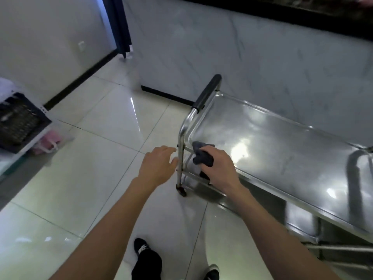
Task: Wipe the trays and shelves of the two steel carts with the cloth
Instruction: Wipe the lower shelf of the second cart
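Observation:
A steel cart stands at the right, its shiny top tray [282, 150] running from centre to the right edge. A black padded handle [207, 90] tops its near-left end. My right hand [220, 168] grips a crumpled grey cloth [202, 155] at the tray's near-left corner. My left hand [158, 164] hovers with relaxed fingers just left of the cart's upright steel post [180, 158], holding nothing. A lower shelf [201, 178] shows under the tray, mostly hidden. At the right edge a second curved steel frame [355, 178] overlaps the tray.
Glossy pale floor tiles [101, 138] spread to the left. A dark woven basket [18, 122] sits on a low rack at far left, a pink bag [50, 141] under it. A marble-faced counter wall [242, 57] stands behind the cart. My shoes [141, 247] are at the bottom.

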A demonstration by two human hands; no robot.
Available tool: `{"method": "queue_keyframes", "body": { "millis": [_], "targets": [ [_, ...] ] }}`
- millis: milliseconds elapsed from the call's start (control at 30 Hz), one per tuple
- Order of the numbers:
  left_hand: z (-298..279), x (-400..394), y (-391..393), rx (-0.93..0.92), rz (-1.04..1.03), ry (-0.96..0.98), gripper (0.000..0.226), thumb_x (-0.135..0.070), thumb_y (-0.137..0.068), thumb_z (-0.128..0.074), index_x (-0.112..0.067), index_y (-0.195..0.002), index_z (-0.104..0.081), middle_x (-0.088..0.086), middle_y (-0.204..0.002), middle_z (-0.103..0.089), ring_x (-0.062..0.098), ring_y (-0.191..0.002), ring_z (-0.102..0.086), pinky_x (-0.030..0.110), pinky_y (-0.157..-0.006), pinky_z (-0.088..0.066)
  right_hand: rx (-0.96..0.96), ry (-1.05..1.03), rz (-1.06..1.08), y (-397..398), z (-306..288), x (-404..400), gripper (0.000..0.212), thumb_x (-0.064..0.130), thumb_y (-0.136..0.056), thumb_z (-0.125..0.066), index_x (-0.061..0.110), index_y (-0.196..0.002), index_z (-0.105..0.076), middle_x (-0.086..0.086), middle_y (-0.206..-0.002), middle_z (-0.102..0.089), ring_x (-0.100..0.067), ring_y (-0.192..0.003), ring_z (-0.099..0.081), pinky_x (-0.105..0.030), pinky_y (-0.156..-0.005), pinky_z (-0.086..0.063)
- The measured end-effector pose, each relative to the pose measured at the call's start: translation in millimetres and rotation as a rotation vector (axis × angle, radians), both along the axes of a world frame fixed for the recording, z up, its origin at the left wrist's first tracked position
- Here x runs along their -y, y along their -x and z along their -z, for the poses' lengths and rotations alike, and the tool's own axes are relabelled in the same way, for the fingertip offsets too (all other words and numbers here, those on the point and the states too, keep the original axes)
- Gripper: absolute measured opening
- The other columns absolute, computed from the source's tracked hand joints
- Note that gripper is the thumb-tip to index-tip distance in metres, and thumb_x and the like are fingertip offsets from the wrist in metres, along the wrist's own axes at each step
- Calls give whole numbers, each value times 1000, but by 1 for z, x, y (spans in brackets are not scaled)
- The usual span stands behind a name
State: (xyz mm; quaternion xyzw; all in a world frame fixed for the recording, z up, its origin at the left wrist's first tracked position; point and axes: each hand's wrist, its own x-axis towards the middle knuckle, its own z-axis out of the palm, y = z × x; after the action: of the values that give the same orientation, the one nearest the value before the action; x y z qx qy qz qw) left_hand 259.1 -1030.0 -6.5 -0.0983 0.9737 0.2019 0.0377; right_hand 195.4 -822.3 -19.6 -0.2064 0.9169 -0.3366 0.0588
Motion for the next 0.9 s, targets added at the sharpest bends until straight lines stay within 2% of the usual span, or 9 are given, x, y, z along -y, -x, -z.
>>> {"method": "queue_keyframes", "body": {
  "millis": [100,300,500,667,733,800,900],
  "targets": [
    [-5,63,1,-5,-39,-36,45,-42,-102,-45,-25,-143,-50,-2,-145,-53,20,-131,-47,39,-108,-38,-15,-17,-21,10,-11,60,48,26,-81,-73,36,-127,-59,4,-120,-65,-14,-105,-57,-21,-85,-40],
    [-38,176,18,-53,-100,-12,47,-43,-104,-42,-25,-146,-46,-2,-148,-49,21,-132,-46,40,-109,-36,-84,22,-90,31,-39,172,48,28,-83,-75,36,-127,-59,8,-120,-65,-11,-105,-57,-29,-91,-49],
    [-59,230,51,-114,-116,6,42,-44,-103,-43,-25,-138,-54,-5,-142,-54,18,-125,-52,40,-106,-41,-96,-2,-120,70,-53,237,47,30,-84,-74,36,-129,-59,5,-119,-63,-8,-99,-54,-7,-77,-32],
    [-60,253,105,-102,-94,4,43,-44,-103,-44,-26,-141,-51,-5,-145,-52,17,-128,-51,38,-107,-41,-102,27,-97,124,-48,262,44,29,-83,-75,36,-124,-61,8,-114,-66,-7,-96,-54,-5,-76,-32],
    [-64,261,135,-99,-66,26,44,-44,-103,-44,-26,-143,-50,-5,-146,-51,16,-130,-50,38,-109,-40,-99,58,-85,154,-44,269,43,30,-82,-75,36,-123,-62,9,-113,-66,-8,-97,-58,-9,-78,-39],
    [-72,267,165,-92,-43,58,45,-44,-103,-44,-27,-144,-48,-5,-148,-50,16,-132,-49,38,-111,-40,-86,112,-74,184,-41,274,43,30,-82,-76,34,-123,-63,9,-112,-67,-9,-99,-61,-21,-84,-49],
    [-84,276,213,-78,-24,124,45,-44,-103,-45,-27,-144,-48,-4,-149,-49,16,-133,-48,38,-111,-39,-69,184,-39,229,-45,279,43,28,-81,-77,33,-122,-65,10,-110,-68,-9,-99,-61,-28,-86,-51]
  ]
}}
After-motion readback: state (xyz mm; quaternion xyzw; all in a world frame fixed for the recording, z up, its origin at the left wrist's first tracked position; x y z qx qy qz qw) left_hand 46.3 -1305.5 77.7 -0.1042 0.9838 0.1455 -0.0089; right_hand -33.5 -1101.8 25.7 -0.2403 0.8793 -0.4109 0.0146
